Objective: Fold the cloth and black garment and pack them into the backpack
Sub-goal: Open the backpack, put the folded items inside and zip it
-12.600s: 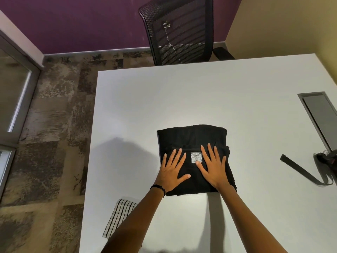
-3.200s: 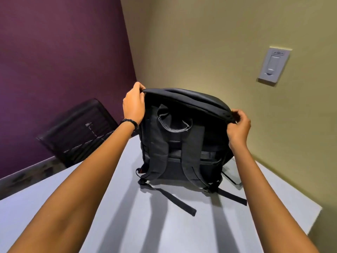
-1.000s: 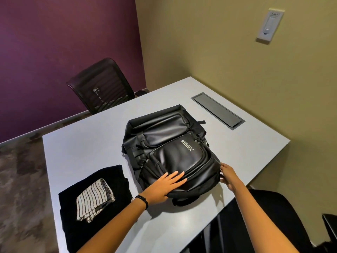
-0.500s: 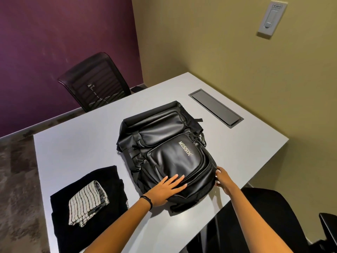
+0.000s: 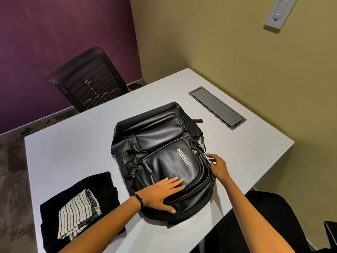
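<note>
Soft, even overhead light renders the pale tabletop (image 5: 73,143) bright, puts a dull sheen on the black backpack (image 5: 160,139) and a faint shadow beside it, while the wide lens bows the edges and the purple wall (image 5: 54,33) looks slightly smeared.

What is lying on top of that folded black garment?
A folded striped cloth lies on the black garment, covering its middle. The garment rests on the white table. Whatever is between its folds is hidden.
</note>
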The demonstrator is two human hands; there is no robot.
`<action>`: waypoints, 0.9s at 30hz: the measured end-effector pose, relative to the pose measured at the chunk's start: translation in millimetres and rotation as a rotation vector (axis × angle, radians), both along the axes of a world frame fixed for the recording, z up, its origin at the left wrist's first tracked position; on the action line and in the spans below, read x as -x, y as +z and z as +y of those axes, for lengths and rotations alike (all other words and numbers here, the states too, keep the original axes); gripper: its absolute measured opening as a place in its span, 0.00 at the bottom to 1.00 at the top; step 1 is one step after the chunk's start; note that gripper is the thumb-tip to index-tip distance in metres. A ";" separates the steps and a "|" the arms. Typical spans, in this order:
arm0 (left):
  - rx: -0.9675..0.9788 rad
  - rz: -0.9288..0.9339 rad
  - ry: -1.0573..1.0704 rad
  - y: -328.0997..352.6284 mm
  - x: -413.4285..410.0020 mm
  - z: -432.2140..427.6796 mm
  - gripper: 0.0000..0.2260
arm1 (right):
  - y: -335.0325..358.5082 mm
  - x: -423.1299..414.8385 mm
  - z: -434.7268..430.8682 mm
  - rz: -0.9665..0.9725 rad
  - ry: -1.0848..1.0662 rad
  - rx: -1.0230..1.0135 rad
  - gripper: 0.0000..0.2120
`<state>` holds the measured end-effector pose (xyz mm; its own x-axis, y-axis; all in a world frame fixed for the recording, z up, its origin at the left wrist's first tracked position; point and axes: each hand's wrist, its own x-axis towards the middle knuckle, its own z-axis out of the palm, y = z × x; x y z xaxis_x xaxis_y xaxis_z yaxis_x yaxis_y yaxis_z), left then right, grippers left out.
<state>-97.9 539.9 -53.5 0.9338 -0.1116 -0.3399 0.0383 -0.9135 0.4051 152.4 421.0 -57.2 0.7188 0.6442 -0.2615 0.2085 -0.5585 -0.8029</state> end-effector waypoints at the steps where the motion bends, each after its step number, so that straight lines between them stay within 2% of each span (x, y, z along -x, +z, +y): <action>1: 0.002 -0.033 0.032 3.4 -8.1 4.1 0.36 | -0.8 -1.3 6.0 0.010 0.019 -0.006 0.20; 6: 0.015 -0.170 0.215 10.8 -51.2 22.8 0.29 | -0.6 -7.4 28.7 0.049 0.057 -0.045 0.18; 19: 0.046 -0.223 0.390 -6.2 -115.5 34.4 0.28 | -17.5 -38.6 52.8 0.213 0.237 -0.007 0.20; 23: 0.058 -0.180 0.389 -9.8 -126.9 37.4 0.28 | -19.3 -44.0 55.9 0.119 0.300 -0.036 0.23; 27: 0.034 -0.134 0.381 -21.4 -122.4 37.3 0.26 | -21.6 -45.8 62.5 -0.055 0.389 -0.045 0.22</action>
<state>24.5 577.2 -74.9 0.9464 0.2417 -0.2141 0.3159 -0.8304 0.4590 198.3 483.4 -78.8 0.4309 0.8812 -0.1945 0.4410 -0.3937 -0.8066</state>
